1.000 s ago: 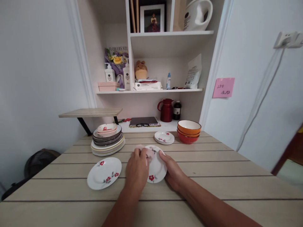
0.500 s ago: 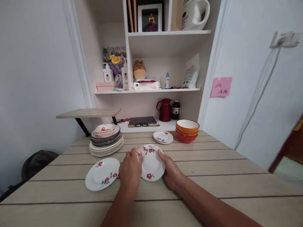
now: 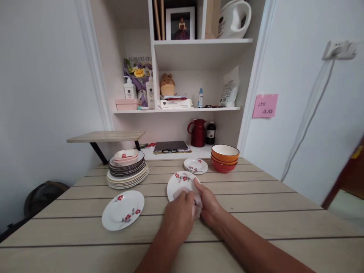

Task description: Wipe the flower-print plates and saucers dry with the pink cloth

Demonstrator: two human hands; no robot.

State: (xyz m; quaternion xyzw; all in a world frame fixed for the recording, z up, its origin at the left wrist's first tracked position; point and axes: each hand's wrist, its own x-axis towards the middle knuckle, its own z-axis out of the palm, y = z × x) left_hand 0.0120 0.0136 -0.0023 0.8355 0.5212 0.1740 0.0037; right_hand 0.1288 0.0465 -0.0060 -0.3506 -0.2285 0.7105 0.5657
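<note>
My right hand [image 3: 209, 203] grips the right edge of a white plate [image 3: 179, 182] with red flowers, thumb on its face, tilting it toward me above the table. In my left hand [image 3: 180, 212] a thin pale cloth or tissue [image 3: 197, 204] is bunched under closed fingers and pressed to the lower right of that plate. A second flowered plate [image 3: 116, 206] lies flat to the left of my hands. Beyond them sits a short stack of small flowered plates [image 3: 196, 165]. The lower part of the held plate is hidden by my left hand.
At the left stands a tall stack of plates [image 3: 127, 176] topped by pink dishes [image 3: 126, 155], near a raised wooden shelf [image 3: 108, 135]. Orange and red bowls [image 3: 224, 159] are stacked at the right. Behind are a laptop [image 3: 172, 145], glasses [image 3: 170, 151] and a red jug [image 3: 198, 133].
My left hand has slid with the cloth from the plate's upper left edge to its lower right. The held plate has shifted and tilted slightly in my right hand.
</note>
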